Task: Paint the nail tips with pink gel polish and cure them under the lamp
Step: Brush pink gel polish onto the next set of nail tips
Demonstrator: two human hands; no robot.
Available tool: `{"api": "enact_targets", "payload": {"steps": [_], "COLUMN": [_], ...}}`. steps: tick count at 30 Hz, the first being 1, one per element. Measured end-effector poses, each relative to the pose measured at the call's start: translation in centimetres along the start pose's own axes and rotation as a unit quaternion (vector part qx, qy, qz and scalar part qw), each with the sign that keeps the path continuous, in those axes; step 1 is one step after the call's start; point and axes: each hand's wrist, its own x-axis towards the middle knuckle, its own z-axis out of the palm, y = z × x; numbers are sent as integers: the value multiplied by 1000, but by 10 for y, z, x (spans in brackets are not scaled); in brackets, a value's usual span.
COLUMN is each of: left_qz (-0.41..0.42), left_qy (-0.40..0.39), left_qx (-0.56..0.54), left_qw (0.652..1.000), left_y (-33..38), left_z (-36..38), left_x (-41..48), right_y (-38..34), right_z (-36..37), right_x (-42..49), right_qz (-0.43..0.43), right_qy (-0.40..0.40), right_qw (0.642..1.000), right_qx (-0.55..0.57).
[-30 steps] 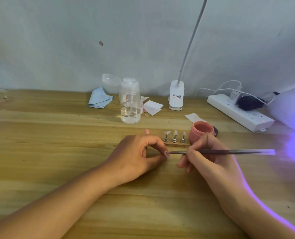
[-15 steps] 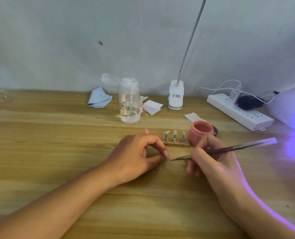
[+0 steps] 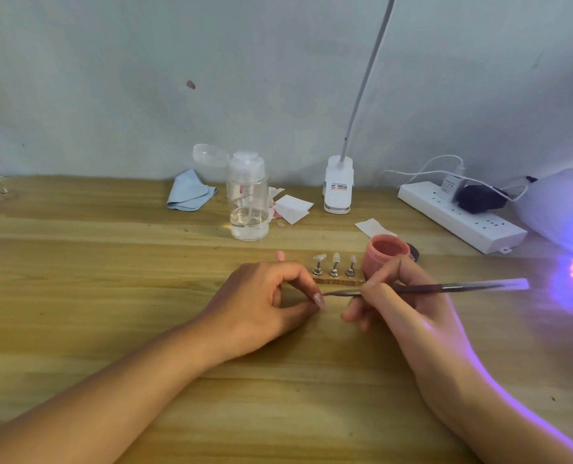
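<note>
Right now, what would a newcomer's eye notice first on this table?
At the centre, the right hand holds a thin dark brush, its tip at the pinched fingers of the left hand. Behind stands an open pink jar; a white dome lamp glows violet at far right.

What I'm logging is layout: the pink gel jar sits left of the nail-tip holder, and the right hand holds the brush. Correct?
No: in the head view the pink gel jar sits right of the nail-tip holder; the right hand holds the brush.

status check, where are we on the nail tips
Left grip pinches a nail tip. Right grip holds the brush, bristles at that tip. Pink gel pot open; nothing in the way.
</note>
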Motion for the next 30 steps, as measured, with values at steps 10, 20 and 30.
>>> {"api": "enact_targets", "payload": {"steps": [10, 20, 30], "left_qz": [7, -6, -11], "left_qy": [4, 2, 3], "left_qx": [5, -2, -5], "left_qw": [1000, 1000, 1000], "left_y": [0, -1, -1], "left_z": [0, 1, 1], "left_x": [1, 0, 0], "right_y": [1, 2, 1], "right_z": [0, -1, 1], "right_x": [1, 1, -1], "right_qz": [3, -3, -14], "right_qy": [2, 0, -12], "right_qw": [1000, 1000, 1000], "right_qx": [-2, 2, -5]}}
